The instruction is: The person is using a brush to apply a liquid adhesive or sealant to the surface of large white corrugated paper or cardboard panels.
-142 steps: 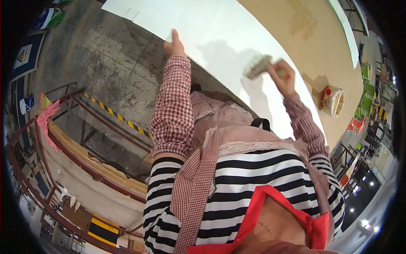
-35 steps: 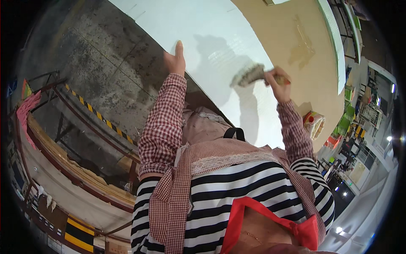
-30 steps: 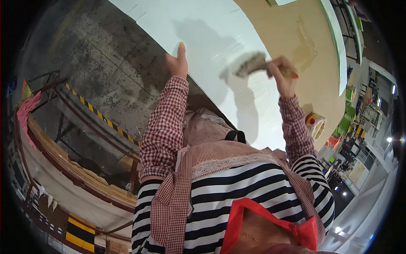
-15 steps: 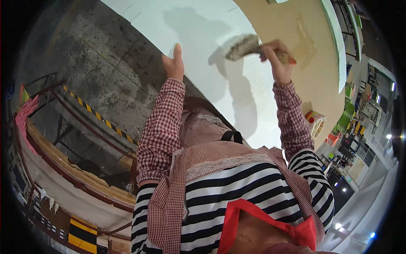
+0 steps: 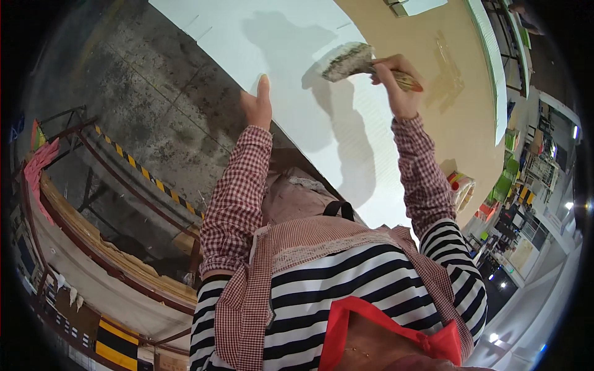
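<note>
The right hand (image 5: 401, 96) holds the likely light, soft brush (image 5: 348, 62) by its handle (image 5: 407, 82), the best spot; left hand (image 5: 258, 107), I can't tell

Brush (image 5: 348, 62) in the right hand (image 5: 401, 85), above the sheet (image 5: 297, 105).
The left hand (image 5: 257, 108) is at its left edge, with floor (image 5: 154, 93) further left. The sheet lies on the tabletop (image 5: 476, 127), which extends right beyond the right hand; there a tub (image 5: 463, 190) stands, nearer to the body than this hand.

Left forearm (image 5: 238, 191) extended forward, left hand (image 5: 257, 110) with thumb (image 5: 264, 88) straight and pointing away, right forearm (image 5: 422, 170) angled forward, right hand (image 5: 401, 86) curled in a grip
</note>
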Demonstrator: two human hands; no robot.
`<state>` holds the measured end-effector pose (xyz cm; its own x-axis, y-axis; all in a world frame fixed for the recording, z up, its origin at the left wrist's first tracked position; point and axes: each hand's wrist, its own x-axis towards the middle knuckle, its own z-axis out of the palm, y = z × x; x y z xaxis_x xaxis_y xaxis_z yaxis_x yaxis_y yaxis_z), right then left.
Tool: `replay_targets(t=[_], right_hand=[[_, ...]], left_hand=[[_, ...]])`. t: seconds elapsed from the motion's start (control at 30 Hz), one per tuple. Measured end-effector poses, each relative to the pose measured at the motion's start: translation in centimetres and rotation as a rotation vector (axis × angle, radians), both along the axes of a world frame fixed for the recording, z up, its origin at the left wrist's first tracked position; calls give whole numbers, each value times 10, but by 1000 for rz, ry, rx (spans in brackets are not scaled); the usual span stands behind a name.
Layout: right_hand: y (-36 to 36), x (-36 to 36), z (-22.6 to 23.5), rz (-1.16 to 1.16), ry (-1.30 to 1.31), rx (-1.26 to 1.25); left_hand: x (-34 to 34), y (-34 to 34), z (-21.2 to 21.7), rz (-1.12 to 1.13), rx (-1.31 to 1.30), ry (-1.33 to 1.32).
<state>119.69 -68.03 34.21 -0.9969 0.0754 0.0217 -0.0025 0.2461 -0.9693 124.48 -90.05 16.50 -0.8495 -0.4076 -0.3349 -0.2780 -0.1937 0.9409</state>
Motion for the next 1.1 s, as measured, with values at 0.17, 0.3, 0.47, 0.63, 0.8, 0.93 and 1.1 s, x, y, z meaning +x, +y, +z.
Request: replay_targets(t=[0.17, 0.3, 0.47, 0.63, 0.8, 0.93, 1.1], right_hand=[[43, 32, -28, 56, -146, 167], [27, 20, 1, 55, -78, 198], [17, -2, -30, 71, 9, 168], [26, 16, -10, 96, -101, 159], [11, -6, -18, 62, -11, 103], [24, 3, -13, 77, -93, 131], [-1, -11, -8, 57, 51, 52]], left_hand=[[1, -4, -5, 58, 3, 38], [3, -2, 2, 13, 78, -12], [2, -3, 0, 11, 5, -38], [1, -1, 12, 23, 67, -32], [2, -2, 5, 9, 46, -23], [0, 1, 6, -3, 59, -24], [4, -2, -7, 15, 42, 17]])
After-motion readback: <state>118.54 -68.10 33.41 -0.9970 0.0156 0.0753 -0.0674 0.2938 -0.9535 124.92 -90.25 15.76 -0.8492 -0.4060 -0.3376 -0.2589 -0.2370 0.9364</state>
